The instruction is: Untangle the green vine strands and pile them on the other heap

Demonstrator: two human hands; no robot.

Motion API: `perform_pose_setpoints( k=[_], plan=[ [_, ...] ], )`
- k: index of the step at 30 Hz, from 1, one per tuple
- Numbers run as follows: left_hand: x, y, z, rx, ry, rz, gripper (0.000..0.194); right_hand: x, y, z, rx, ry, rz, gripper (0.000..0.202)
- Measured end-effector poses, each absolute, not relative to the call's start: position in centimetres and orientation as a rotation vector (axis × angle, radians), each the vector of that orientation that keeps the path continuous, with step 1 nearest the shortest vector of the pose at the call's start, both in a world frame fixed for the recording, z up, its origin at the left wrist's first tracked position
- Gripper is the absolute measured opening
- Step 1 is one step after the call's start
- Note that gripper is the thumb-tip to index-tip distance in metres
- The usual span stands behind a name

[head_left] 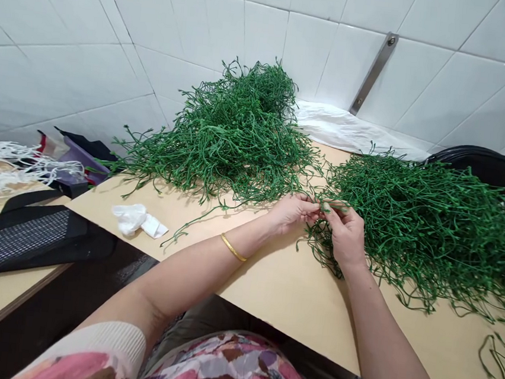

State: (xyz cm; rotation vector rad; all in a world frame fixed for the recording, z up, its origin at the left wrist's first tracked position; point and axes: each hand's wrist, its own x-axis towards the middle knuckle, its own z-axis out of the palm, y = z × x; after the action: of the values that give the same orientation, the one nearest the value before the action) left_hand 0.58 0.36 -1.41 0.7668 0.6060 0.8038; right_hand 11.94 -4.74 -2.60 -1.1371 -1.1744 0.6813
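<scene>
My left hand (289, 213) and my right hand (347, 237) meet above the middle of the tabletop. Both have their fingertips pinched on a thin green strand (340, 205), almost touching each other. Part of the strand is hidden by the fingers. A tall heap of green strands (235, 134), with small knobs at their tips, stands behind my left hand. Beside my right hand spreads a second, lower heap of similar strands (428, 218). A few loose strands (190, 226) lie near my left forearm.
A crumpled white tissue (136, 220) rests on the table (270, 280). To the left, white strands (9, 160) and a black mesh item (24, 239) lie on another surface. Along the tiled wall are a white cloth (343, 127), a metal bracket (374, 73) and a black bag (482, 164).
</scene>
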Motion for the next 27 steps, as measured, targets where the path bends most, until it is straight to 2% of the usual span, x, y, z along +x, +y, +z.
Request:
perform_pose_setpoints(
  k=[3, 7, 10, 14, 20, 27],
  plan=[
    [0.8, 0.2, -1.4, 0.754, 0.647, 0.895, 0.018, 11.8, -4.7, -2.8, -1.156, -1.262, 0.67, 0.027],
    [1.0, -0.4, -0.7, 0.755, 0.655, 0.932, 0.017, 11.7, -4.7, -2.8, -1.308, -1.295, 0.523, 0.016],
    [0.9, -0.6, -0.3, 0.746, 0.63, 0.897, 0.014, 11.6, -4.7, -2.7, -1.295, -1.253, 0.487, 0.018],
    [0.8, -0.4, -0.4, 0.676, 0.606, 0.837, 0.014, 11.5, -4.6, -2.8, -1.196, -1.137, 0.602, 0.025],
    [0.8, -0.2, -1.1, 0.619, 0.528, 0.754, 0.012, 11.1, -4.5, -2.2, -1.033, -0.866, 0.761, 0.016],
    [0.9, -0.1, -1.5, 0.756, 0.49, 0.727, 0.007, 10.8, -4.9, -1.0, -0.968, -0.667, 0.987, 0.019]
  ],
)
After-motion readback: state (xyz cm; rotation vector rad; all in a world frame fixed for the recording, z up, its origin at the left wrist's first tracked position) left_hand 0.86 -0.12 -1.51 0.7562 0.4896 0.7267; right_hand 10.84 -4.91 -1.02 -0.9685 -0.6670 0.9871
